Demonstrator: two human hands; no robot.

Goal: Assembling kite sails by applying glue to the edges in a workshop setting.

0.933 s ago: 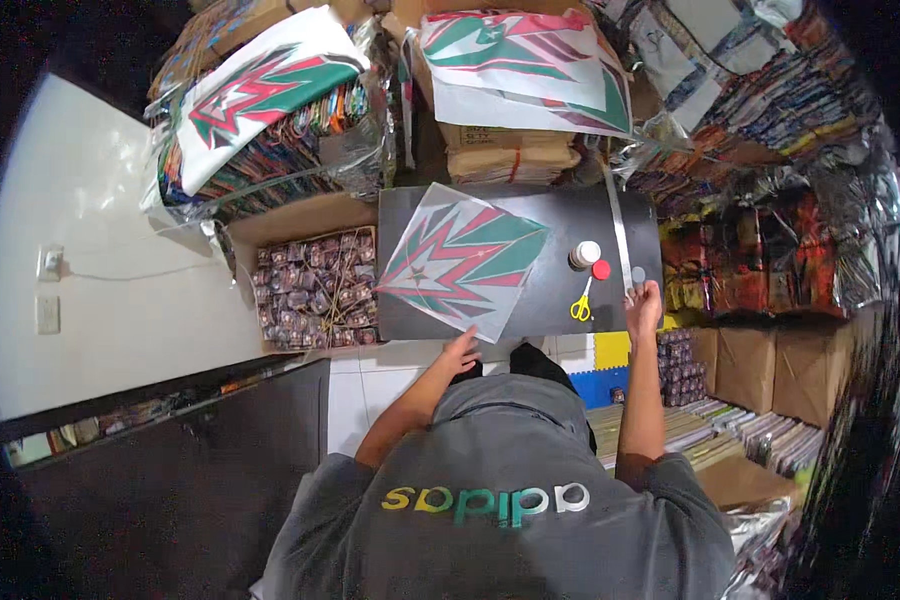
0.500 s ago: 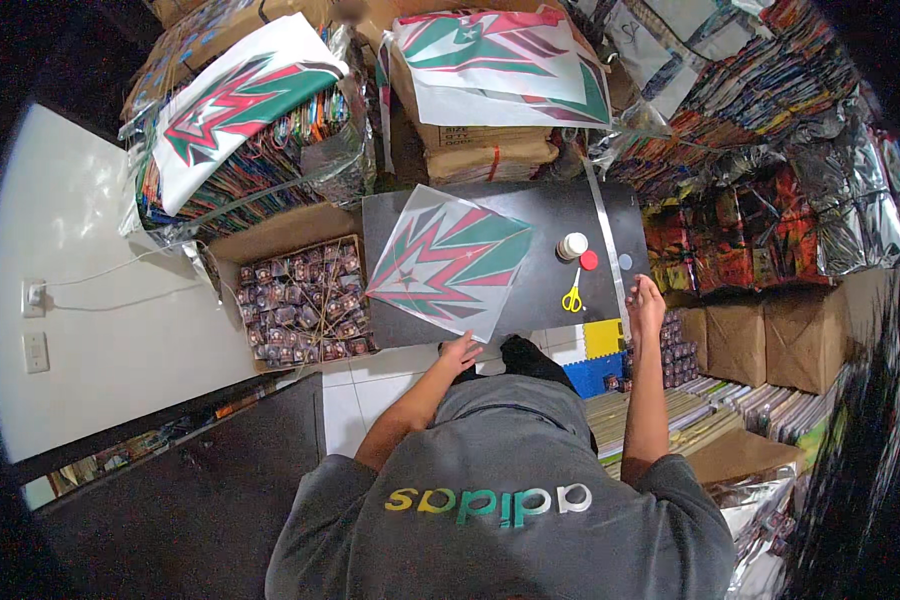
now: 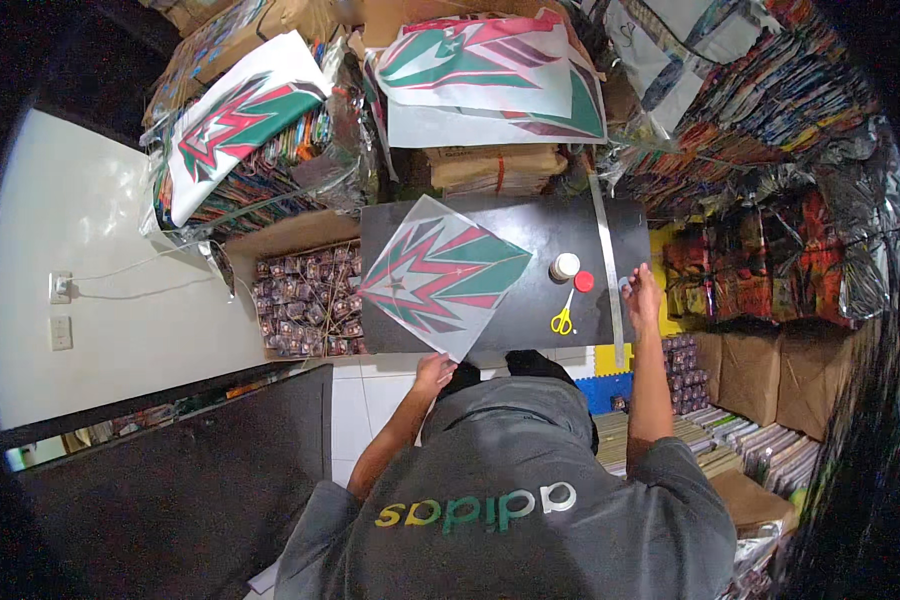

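Observation:
A diamond-shaped kite (image 3: 448, 272), pale with green, red and white pointed shapes and a star, lies on the dark table (image 3: 580, 225). My left hand (image 3: 434, 373) pinches its near corner at the table's front edge. By the table's right end is my right hand (image 3: 643, 298), fingers apart and holding nothing I can see. Its thumb side is right by a small grey disc (image 3: 625, 283), partly covering it. Between the hands are an open white jar (image 3: 565, 267), a round red lid (image 3: 584, 282) and yellow-handled scissors (image 3: 562, 321).
A long metal ruler (image 3: 608, 260) runs along the table's right side. At the left stands a carton of small wrapped items (image 3: 305, 305). Printed sheets (image 3: 485, 70) drape over stacks at the back. Tall bundles (image 3: 760, 260) crowd the right, with stacked flat goods (image 3: 730, 440) below.
My right hand has moved forward to the grey disc and now partly covers it. My left hand stays at the kite's near corner. The whole view has shifted slightly.

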